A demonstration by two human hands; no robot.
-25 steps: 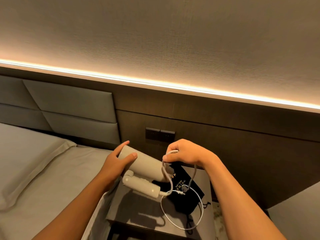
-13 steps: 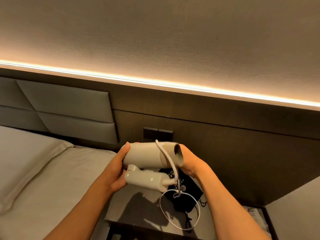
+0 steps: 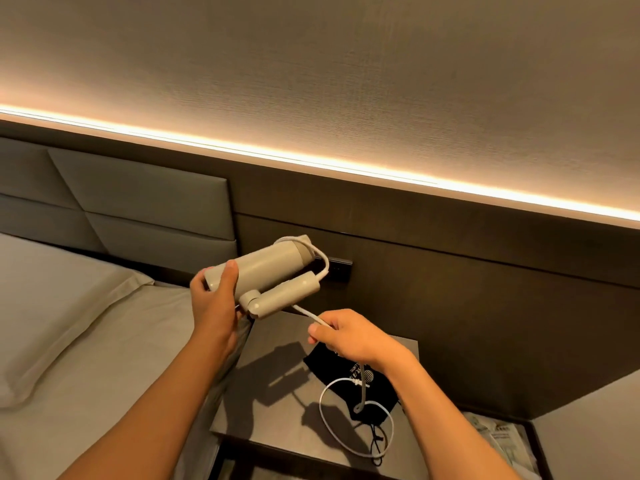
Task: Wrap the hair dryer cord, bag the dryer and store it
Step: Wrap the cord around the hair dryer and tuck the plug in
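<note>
A cream hair dryer (image 3: 268, 268) with its handle folded against the barrel is held up over the nightstand. My left hand (image 3: 216, 299) grips the barrel's near end. The white cord (image 3: 322, 263) loops from the handle's tip around the far end of the barrel, then runs down under the handle into my right hand (image 3: 349, 337), which pinches it. Below that hand the rest of the cord hangs in a loose loop (image 3: 353, 445). A black drawstring bag (image 3: 349, 379) with white print lies flat on the nightstand, partly under my right hand.
The dark nightstand (image 3: 273, 403) stands between the bed (image 3: 86, 341) with its pillow on the left and a grey ledge at the right. A switch panel (image 3: 337, 270) sits on the dark wall panel behind the dryer. Papers (image 3: 498, 434) lie beside the nightstand, lower right.
The dryer has been tilted so its far end points up and right. My right hand left the barrel's end and came down toward me, pulling the cord around the dryer.
</note>
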